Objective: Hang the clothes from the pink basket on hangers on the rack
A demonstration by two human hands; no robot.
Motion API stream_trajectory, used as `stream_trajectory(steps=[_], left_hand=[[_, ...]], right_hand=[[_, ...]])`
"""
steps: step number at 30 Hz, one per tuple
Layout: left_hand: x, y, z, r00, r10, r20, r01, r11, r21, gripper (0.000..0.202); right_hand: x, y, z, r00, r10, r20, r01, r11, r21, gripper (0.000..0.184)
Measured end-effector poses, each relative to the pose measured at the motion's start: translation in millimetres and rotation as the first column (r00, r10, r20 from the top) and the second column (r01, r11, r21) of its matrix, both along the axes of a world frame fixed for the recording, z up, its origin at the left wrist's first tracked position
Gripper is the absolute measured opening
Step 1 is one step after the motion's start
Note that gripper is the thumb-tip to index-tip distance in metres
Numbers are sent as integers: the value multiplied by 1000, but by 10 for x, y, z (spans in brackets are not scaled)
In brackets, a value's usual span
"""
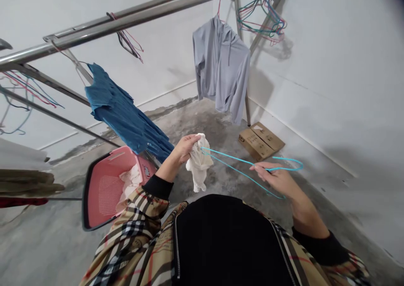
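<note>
In front of my body, my left hand (184,148) pinches the top of a small white garment (200,165), whose lower part hangs down crumpled; what kind of garment it is I cannot make out. My right hand (275,177) is closed around a light-blue wire hanger (233,156) near its hook. The hook curls out to the right past my fingers. At the other end, the hanger's tip meets the white garment just beside my left fingers; whether it is inside the cloth I cannot tell.
A pink basket (104,189) with white cloth in it stands at left. From a metal rail (132,22) hang a blue dress (123,109) and a grey hooded jacket (221,63). Several bare hangers (261,19) hang at upper right. A cardboard box (261,141) lies by the wall.
</note>
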State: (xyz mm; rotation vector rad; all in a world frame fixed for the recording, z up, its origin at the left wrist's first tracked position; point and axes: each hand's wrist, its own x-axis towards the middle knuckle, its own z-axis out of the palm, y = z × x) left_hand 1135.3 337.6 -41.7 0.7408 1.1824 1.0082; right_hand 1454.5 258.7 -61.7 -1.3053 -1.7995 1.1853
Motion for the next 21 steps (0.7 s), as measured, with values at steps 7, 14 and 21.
stream_trajectory(steps=[7,14,21], left_hand=[[32,-225,19,936,-76,-344,161,961,225,42],[58,-420,292,221,278,-935,708,614,349,29],[-38,-425,504,88,236,-968,768,603,217,32]], right_hand=[[-633,198,2,993,116,21,-118,983,143,39],[-969,495,11,983,155,-95,-128,961,244,35],[-901,723,85,992,80,-101,-37,928,371,27]])
